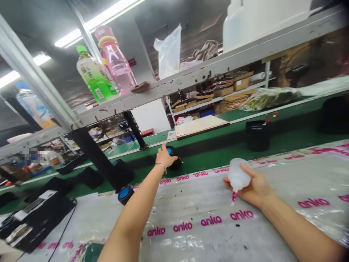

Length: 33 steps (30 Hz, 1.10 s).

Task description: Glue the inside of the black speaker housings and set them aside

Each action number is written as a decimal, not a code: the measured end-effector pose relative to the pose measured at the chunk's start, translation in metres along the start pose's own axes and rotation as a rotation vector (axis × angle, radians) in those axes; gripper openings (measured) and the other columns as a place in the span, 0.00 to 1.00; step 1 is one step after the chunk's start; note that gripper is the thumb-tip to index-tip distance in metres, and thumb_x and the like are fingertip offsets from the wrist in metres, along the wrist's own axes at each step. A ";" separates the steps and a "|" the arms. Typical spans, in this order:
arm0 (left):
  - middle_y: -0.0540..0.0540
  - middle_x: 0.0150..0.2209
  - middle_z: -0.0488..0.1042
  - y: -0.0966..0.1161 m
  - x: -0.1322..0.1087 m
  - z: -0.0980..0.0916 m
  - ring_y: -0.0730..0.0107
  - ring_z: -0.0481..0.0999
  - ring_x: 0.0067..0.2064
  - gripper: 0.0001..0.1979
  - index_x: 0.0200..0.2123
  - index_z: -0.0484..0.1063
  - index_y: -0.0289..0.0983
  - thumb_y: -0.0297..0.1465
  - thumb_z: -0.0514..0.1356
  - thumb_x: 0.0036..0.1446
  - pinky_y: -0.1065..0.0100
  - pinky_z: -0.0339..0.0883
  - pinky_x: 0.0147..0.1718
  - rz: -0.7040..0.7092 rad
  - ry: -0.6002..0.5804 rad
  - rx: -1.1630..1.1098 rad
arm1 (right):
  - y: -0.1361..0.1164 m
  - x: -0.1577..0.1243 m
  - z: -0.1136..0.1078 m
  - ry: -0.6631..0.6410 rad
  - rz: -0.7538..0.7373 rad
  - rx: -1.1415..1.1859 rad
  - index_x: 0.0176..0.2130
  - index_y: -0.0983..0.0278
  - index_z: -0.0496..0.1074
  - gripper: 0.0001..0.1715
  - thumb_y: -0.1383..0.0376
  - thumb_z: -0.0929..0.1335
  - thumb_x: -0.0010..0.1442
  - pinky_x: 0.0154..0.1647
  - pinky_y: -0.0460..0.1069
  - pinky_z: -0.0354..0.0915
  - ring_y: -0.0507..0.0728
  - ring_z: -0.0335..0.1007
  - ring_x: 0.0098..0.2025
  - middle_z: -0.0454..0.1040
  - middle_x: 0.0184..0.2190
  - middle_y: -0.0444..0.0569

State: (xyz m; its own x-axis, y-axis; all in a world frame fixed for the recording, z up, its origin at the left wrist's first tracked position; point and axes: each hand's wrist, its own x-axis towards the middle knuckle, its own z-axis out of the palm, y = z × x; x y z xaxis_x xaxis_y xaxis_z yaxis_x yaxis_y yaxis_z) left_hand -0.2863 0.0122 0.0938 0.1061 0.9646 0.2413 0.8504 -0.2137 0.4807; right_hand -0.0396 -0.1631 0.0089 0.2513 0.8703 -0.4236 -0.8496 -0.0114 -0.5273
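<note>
My left hand (165, 157) reaches to the green belt, its fingers and thumb around a small black round piece with a blue disc (178, 163); the hand partly hides it. In my right hand (253, 187) is a translucent white squeeze bottle (239, 174), tilted nozzle-down above the plastic-covered table (196, 203). Pink wrapping (234, 196) surrounds its nozzle. Beside my left forearm stands another black round piece with a blue face (125, 194).
A metal shelf (191, 74) crosses above, bearing a green drink bottle (95, 74), a pink bottle (117, 62) and a plastic bag (169, 52). Several black pieces, including a black pouch-like one (257, 135), sit along the green belt (218, 154). A dark post (95, 160) rises at left.
</note>
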 end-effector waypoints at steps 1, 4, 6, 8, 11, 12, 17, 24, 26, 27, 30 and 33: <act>0.33 0.59 0.62 0.003 0.000 -0.003 0.42 0.67 0.60 0.47 0.62 0.53 0.40 0.34 0.71 0.40 0.51 0.60 0.58 0.002 -0.007 0.019 | -0.001 0.000 0.001 0.000 0.006 0.015 0.49 0.68 0.64 0.17 0.61 0.65 0.64 0.38 0.55 0.71 0.54 0.69 0.36 0.68 0.35 0.50; 0.31 0.63 0.54 0.019 -0.004 -0.009 0.35 0.57 0.65 0.47 0.62 0.52 0.40 0.32 0.70 0.41 0.43 0.53 0.61 0.034 0.043 0.051 | -0.007 0.001 0.005 -0.012 -0.003 0.080 0.46 0.66 0.64 0.16 0.61 0.65 0.61 0.32 0.57 0.71 0.58 0.70 0.32 0.68 0.32 0.51; 0.34 0.68 0.44 0.037 -0.010 -0.005 0.38 0.45 0.69 0.43 0.64 0.49 0.42 0.31 0.67 0.48 0.41 0.44 0.64 0.126 0.095 0.040 | -0.014 0.003 0.005 -0.021 -0.038 0.141 0.46 0.65 0.64 0.17 0.59 0.65 0.60 0.32 0.57 0.71 0.58 0.70 0.32 0.68 0.32 0.50; 0.40 0.69 0.41 0.059 -0.017 0.011 0.48 0.41 0.71 0.39 0.64 0.48 0.44 0.31 0.63 0.52 0.47 0.39 0.67 0.268 0.084 0.003 | -0.021 0.005 0.003 -0.019 -0.083 0.206 0.47 0.64 0.64 0.19 0.56 0.64 0.60 0.33 0.56 0.72 0.58 0.70 0.33 0.69 0.33 0.50; 0.42 0.65 0.56 0.093 -0.020 0.057 0.55 0.53 0.68 0.37 0.61 0.56 0.42 0.32 0.66 0.49 0.54 0.47 0.67 0.449 -0.067 -0.079 | -0.034 0.008 -0.004 0.005 -0.150 0.296 0.48 0.64 0.64 0.22 0.52 0.62 0.60 0.35 0.55 0.72 0.59 0.71 0.36 0.69 0.34 0.52; 0.41 0.63 0.60 0.104 -0.019 0.076 0.55 0.57 0.66 0.36 0.59 0.59 0.41 0.32 0.68 0.47 0.54 0.50 0.65 0.479 -0.131 -0.111 | -0.038 0.009 -0.006 0.014 -0.172 0.323 0.48 0.64 0.64 0.23 0.52 0.62 0.60 0.36 0.55 0.72 0.59 0.71 0.37 0.69 0.33 0.52; 0.33 0.60 0.65 0.164 0.000 0.175 0.49 0.65 0.62 0.44 0.58 0.62 0.32 0.38 0.74 0.38 0.55 0.58 0.62 0.453 -0.393 -0.279 | -0.053 0.014 -0.014 0.039 -0.250 0.421 0.47 0.65 0.64 0.22 0.52 0.61 0.61 0.36 0.52 0.71 0.57 0.71 0.37 0.69 0.34 0.51; 0.32 0.58 0.67 0.248 0.014 0.254 0.55 0.69 0.59 0.56 0.64 0.51 0.30 0.35 0.77 0.35 0.63 0.63 0.58 0.266 -0.469 -0.501 | -0.059 0.023 -0.018 0.052 -0.266 0.468 0.52 0.69 0.64 0.28 0.49 0.60 0.67 0.37 0.50 0.68 0.54 0.69 0.39 0.69 0.38 0.53; 0.35 0.55 0.70 0.259 0.011 0.262 0.58 0.72 0.56 0.49 0.63 0.53 0.31 0.34 0.74 0.42 0.61 0.66 0.56 0.203 -0.443 -0.538 | -0.059 0.025 -0.019 0.049 -0.265 0.472 0.52 0.69 0.64 0.28 0.49 0.60 0.67 0.38 0.50 0.68 0.54 0.69 0.40 0.68 0.39 0.53; 0.36 0.54 0.70 0.261 0.009 0.263 0.58 0.73 0.54 0.43 0.62 0.55 0.32 0.35 0.72 0.46 0.59 0.66 0.55 0.174 -0.428 -0.549 | -0.059 0.025 -0.020 0.047 -0.266 0.473 0.53 0.69 0.64 0.28 0.48 0.60 0.67 0.38 0.50 0.68 0.54 0.69 0.40 0.68 0.39 0.53; 0.39 0.52 0.71 0.260 0.000 0.259 0.58 0.73 0.51 0.28 0.58 0.62 0.33 0.37 0.64 0.57 0.53 0.68 0.52 0.107 -0.384 -0.561 | -0.060 0.025 -0.021 0.044 -0.270 0.476 0.54 0.69 0.64 0.29 0.48 0.60 0.68 0.40 0.51 0.68 0.53 0.68 0.41 0.68 0.41 0.53; 0.40 0.49 0.72 0.247 -0.010 0.244 0.60 0.73 0.49 0.22 0.54 0.66 0.33 0.39 0.61 0.60 0.53 0.69 0.50 0.063 -0.377 -0.562 | -0.061 0.024 -0.022 0.045 -0.281 0.483 0.54 0.69 0.64 0.29 0.49 0.60 0.68 0.42 0.51 0.68 0.53 0.67 0.42 0.67 0.42 0.53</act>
State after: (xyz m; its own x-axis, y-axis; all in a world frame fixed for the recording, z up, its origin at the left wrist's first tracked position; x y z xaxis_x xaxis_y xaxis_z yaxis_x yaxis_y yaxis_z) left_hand 0.0489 -0.0128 0.0044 0.4061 0.9136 0.0217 0.4501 -0.2207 0.8653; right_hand 0.0290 -0.1525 0.0147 0.5088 0.7857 -0.3519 -0.8606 0.4535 -0.2316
